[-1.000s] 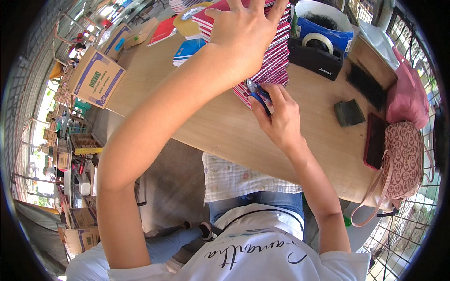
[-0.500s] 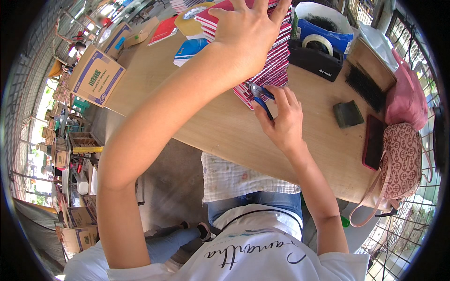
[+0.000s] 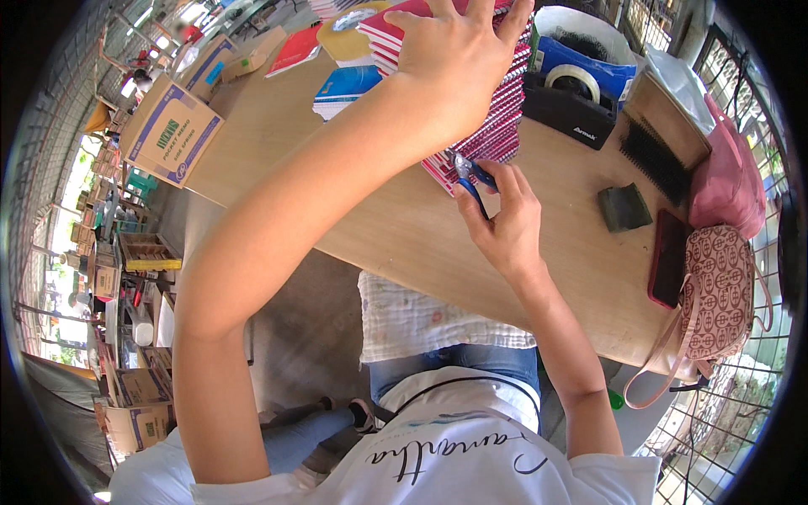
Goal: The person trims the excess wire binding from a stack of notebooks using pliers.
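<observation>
At nine o'clock a cardboard box [image 3: 171, 132] sits on the table's [image 3: 404, 227] far-left corner, with loose booklets [image 3: 347, 82] just beyond it toward eleven. Toward twelve, the left hand [image 3: 459, 63] lies flat, fingers spread, pressing down on the stack of notebooks [image 3: 497, 118]; it clamps nothing, only pins the pile. The stack is red-covered with striped edges and wire spiral bindings along its near side, and it looks evenly squared up. At its near corner, about one o'clock, the right hand [image 3: 505, 220] is closed around blue-handled pliers [image 3: 468, 175], the tip touching the binding. Judging by this, work on the wire is under way (how many spirals are finished cannot be told). Farther right, at two o'clock, stand a tape dispenser [image 3: 566, 108], a black comb strip [image 3: 655, 160] and a patterned bag [image 3: 715, 290].
</observation>
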